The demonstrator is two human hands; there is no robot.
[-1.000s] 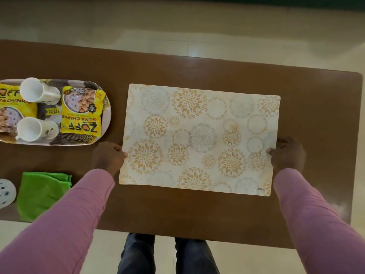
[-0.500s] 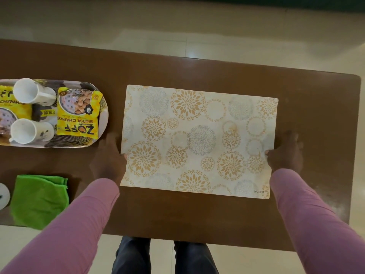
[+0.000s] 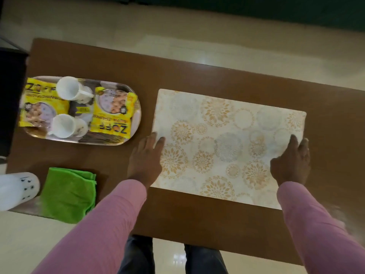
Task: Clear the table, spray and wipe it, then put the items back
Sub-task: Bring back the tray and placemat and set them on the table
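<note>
While two hands [image 3: 145, 161] [image 3: 290, 165] press mat [image 3: 227, 123], two cups [image 3: 68, 89] [image 3: 63, 125] lie.

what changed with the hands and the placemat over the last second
Both hands opened and moved onto the placemat. A second ago they were curled at its side edges; now the left hand and right hand lie with straight fingers on top of those edges. The placemat stays flat on the table; the tray and green cloth are unchanged.
</note>
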